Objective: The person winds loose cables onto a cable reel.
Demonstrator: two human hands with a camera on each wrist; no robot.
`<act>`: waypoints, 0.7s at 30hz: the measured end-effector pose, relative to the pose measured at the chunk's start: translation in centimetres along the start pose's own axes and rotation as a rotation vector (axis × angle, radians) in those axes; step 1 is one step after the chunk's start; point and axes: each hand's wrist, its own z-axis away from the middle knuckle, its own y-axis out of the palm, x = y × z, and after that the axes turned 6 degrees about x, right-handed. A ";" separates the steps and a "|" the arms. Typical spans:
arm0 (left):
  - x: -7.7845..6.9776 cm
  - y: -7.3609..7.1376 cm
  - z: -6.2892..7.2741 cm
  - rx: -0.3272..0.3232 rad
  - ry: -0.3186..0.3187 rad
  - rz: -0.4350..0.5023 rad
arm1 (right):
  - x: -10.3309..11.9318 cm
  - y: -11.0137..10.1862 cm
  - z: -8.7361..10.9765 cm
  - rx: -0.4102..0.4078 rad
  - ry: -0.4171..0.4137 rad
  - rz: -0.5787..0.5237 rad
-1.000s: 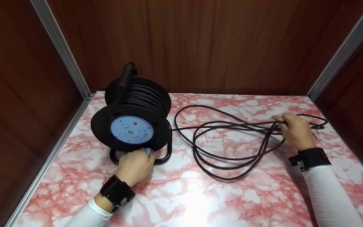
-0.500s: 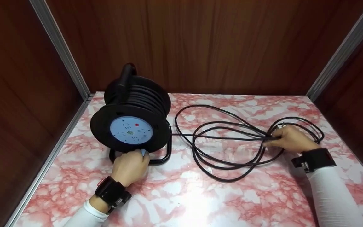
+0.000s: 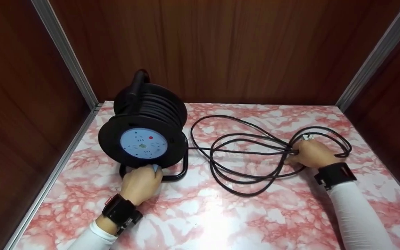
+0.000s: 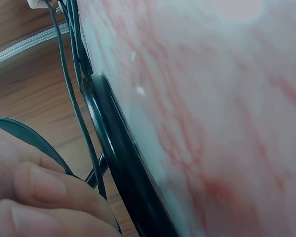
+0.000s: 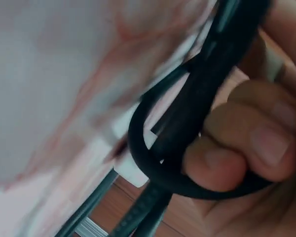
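A black cable reel (image 3: 109, 140) with a light-blue socket panel (image 3: 143, 143) and a red button stands on the left of the table in the head view. My left hand (image 3: 141, 185) is at the reel's lower front rim, fingers curled round a small light-blue-tipped knob (image 3: 155, 167). From the reel's right side the black cable (image 3: 236, 151) runs across to several loose loops. My right hand (image 3: 313, 154) grips the bundled cable where the loops cross. The right wrist view shows its curled fingers (image 5: 269, 143) against a cable loop (image 5: 138, 133).
The reel's black tube stand (image 3: 177, 177) rests on the red-and-white marbled table (image 3: 200, 215). A small white piece (image 3: 308, 136) shows just behind my right hand. Brown wood-grain panels (image 3: 241, 52) with metal corner strips enclose the back and sides.
My right hand has come nearer and leftward with the cable bundle, and loops spread out behind it. The reel has turned slightly, its red button shifting right. My left hand has shifted slightly left.
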 end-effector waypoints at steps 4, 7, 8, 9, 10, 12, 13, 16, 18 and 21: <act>0.0 -0.1 0.0 0.004 -0.016 0.001 | -0.3 0.4 -1.7 -0.073 0.026 0.005; 0.0 -0.1 0.0 0.016 -0.043 0.011 | -0.5 0.4 -3.4 -0.122 0.038 0.009; -0.1 -0.1 0.0 0.018 -0.051 0.013 | -0.6 0.3 -4.0 -0.131 0.041 0.007; -0.1 0.0 0.0 0.020 -0.054 0.013 | -0.6 0.3 -4.5 -0.138 0.047 0.001; -0.2 0.0 0.0 0.018 -0.054 0.012 | -0.7 0.2 -5.0 -0.138 0.053 -0.007; -0.3 0.0 0.0 0.009 -0.048 0.008 | -1.0 0.0 -5.9 -0.137 0.061 -0.021; -0.4 0.1 0.0 0.002 -0.042 0.005 | -1.2 -0.1 -6.3 -0.138 0.053 -0.023; -0.4 0.0 0.0 -0.013 -0.027 -0.001 | -1.9 -0.6 -7.0 -0.116 0.024 -0.041; -0.4 0.0 0.0 -0.012 -0.026 0.000 | -2.3 -1.2 -7.0 -0.081 0.013 -0.068; -0.3 -0.1 0.1 -0.001 -0.035 0.004 | -2.4 -3.1 -6.7 -0.070 0.009 -0.126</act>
